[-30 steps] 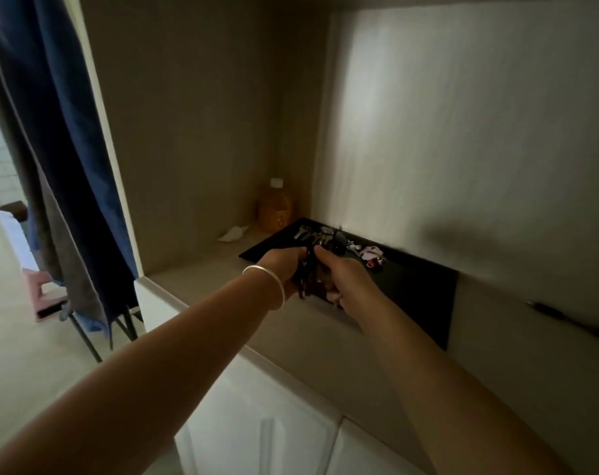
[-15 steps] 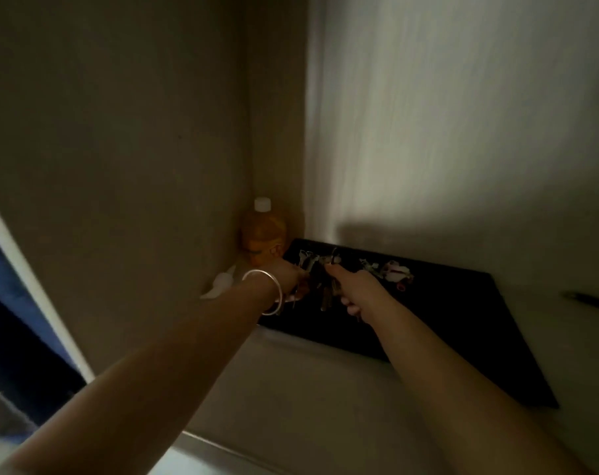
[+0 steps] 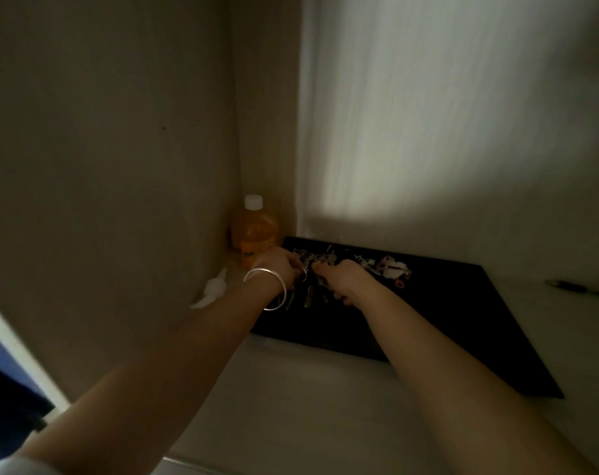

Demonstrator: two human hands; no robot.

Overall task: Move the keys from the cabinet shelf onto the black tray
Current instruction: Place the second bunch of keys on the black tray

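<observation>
A black tray (image 3: 469, 330) lies on the cabinet shelf against the back wall. My left hand (image 3: 279, 267), with a silver bangle on the wrist, and my right hand (image 3: 344, 281) meet over the tray's left part. Both are closed on a bunch of keys (image 3: 308, 293), whose blades hang down between them just above the tray. More keys (image 3: 320, 258) lie on the tray behind my hands. A second bunch with a white and pink charm (image 3: 392, 270) lies to the right of them on the tray.
An orange bottle (image 3: 255, 231) with a white cap stands in the back left corner. A crumpled white scrap (image 3: 210, 291) lies by the left wall. A dark pen-like object (image 3: 581, 289) rests on the shelf at the right. The shelf's front edge (image 3: 202, 466) runs below my arms.
The view has moved in closer and turned into the cabinet. My hands with the key bunch have gone from the tray's near edge to over its left part.
</observation>
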